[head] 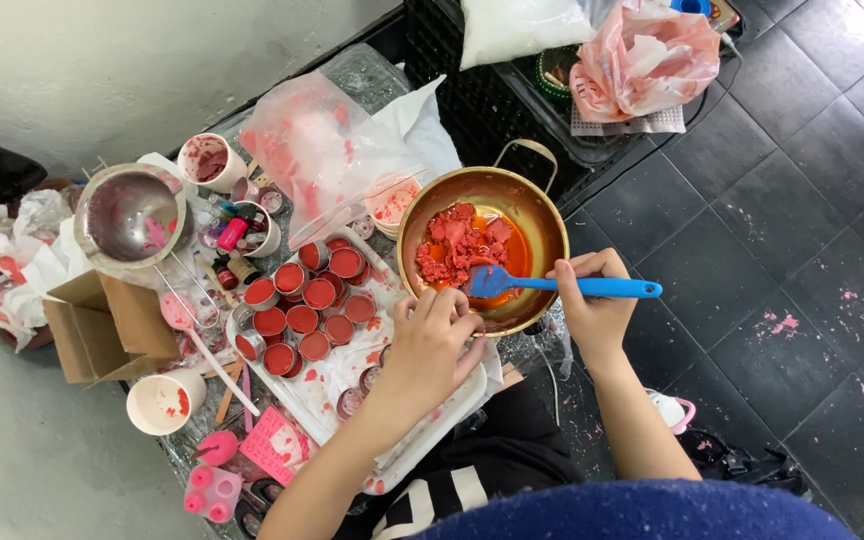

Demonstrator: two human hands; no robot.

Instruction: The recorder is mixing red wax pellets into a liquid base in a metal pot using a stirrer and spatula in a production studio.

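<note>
Blue-sleeved arms reach down from the camera. Left hand [430, 345] grips the near rim of a brass pot [542, 215], steadying it. Right hand [592, 300] is closed around a blue spatula [562, 286], its blade pressed into red wax chunks [460, 246] melting in orange liquid. Beside the pot, a white tray [452, 415] holds small tins [304, 305] filled with red.

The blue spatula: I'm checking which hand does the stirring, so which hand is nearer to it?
Right. The right hand grips the blue spatula by its handle; the left hand rests at the brass pot's near rim, just beside the blade.
</note>
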